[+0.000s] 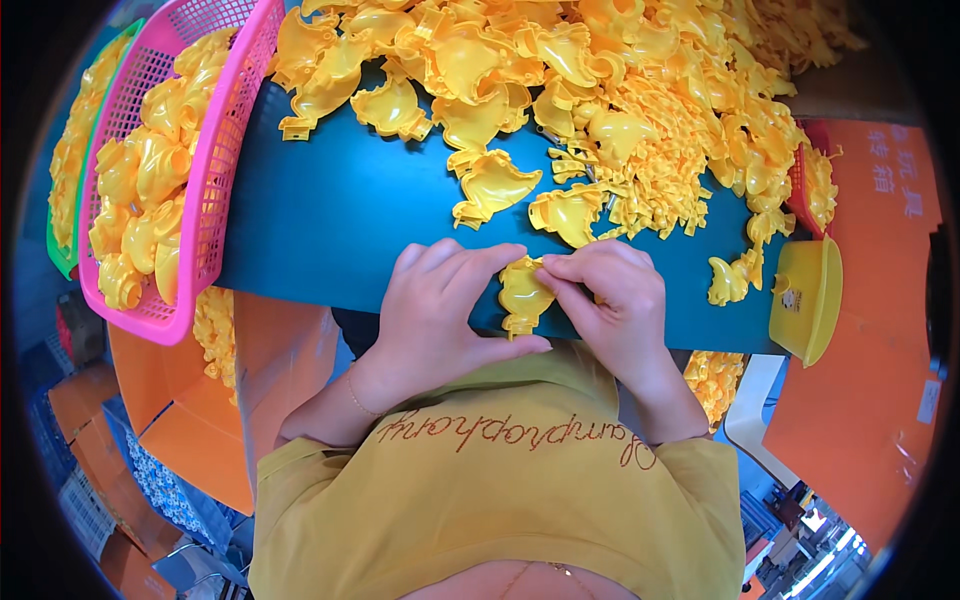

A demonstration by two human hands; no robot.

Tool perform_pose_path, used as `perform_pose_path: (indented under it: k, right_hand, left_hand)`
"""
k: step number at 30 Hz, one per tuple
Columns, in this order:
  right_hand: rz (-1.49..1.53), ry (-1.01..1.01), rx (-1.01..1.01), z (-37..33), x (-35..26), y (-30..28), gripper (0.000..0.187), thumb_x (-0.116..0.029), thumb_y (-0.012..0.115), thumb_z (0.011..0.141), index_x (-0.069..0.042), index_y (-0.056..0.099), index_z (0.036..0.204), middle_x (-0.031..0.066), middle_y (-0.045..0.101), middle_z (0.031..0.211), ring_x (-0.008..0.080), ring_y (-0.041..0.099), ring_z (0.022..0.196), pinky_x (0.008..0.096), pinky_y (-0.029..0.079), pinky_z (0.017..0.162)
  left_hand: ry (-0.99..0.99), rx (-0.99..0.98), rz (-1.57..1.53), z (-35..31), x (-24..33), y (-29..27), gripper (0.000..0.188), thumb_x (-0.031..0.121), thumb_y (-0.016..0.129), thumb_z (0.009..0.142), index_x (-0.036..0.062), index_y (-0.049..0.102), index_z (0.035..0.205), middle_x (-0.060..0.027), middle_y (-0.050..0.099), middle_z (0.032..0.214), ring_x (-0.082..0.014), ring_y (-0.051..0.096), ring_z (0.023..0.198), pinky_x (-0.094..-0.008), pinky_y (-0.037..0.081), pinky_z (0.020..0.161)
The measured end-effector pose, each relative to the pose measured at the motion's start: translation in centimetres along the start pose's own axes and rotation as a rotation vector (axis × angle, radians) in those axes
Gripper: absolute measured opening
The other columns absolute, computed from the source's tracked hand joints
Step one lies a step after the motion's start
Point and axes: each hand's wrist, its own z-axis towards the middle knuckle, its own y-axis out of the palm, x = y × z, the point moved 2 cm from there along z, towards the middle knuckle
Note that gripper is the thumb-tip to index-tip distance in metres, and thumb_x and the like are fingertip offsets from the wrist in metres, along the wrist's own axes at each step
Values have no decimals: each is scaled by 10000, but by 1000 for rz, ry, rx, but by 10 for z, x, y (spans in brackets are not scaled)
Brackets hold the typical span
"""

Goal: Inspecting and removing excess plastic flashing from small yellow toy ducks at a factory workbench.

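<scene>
Near the front edge of the blue-green table, a yellow plastic shell piece (524, 294) is between my hands. My left hand (438, 295) grips it from the left, with fingertips at its top and the thumb by its lower end. At its upper right, my right hand (615, 295) pinches the edge between thumb and forefinger. Whether a smaller part sits in that pinch is hidden. Just beyond my hands lie two loose yellow shell pieces, one (492, 186) to the left and another (568, 213) closer to the right hand.
A heap of yellow shells (460, 55) and small yellow parts (650, 150) covers the table's far side. At left, a pink basket (215, 200) holds glossy yellow pieces, beside a green basket (62, 255). A yellow tub (822, 300) stands at the right edge, near an orange box (870, 400).
</scene>
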Motion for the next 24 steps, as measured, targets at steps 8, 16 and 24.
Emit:
perform_pose_path:
  k: [8, 16, 24]
  right_hand:
    - [-283, -128, -166, -9, -13, -6, 290, -48, 815, 823, -115, 783, 1104, -2, 782, 1092, 216, 709, 1024, 365, 477, 849]
    - [15, -71, -169, 20, 19, -41, 232, -52, 794, 823, -109, 800, 1048, 37, 737, 1045, 257, 653, 1007, 371, 494, 838]
    - [-350, -116, -261, 53, 45, -53, 191, -23, 792, 791, -83, 773, 971, 30, 666, 925, 268, 611, 928, 371, 515, 786]
  left_hand:
    - [-17, -3, -9, 1, 1, 1, 812, 549, 964, 605, 140, 671, 1242, 5, 705, 985, -195, 612, 839, -368, 399, 746]
    - [-43, -39, 4, 0, 1, -1, 869, 539, 993, 562, 163, 685, 1283, 32, 644, 971, -186, 551, 820, -345, 386, 769]
    - [-31, -85, 3, 2, 4, -6, 824, 532, 969, 613, 157, 668, 1282, 9, 721, 995, -188, 617, 870, -365, 404, 776]
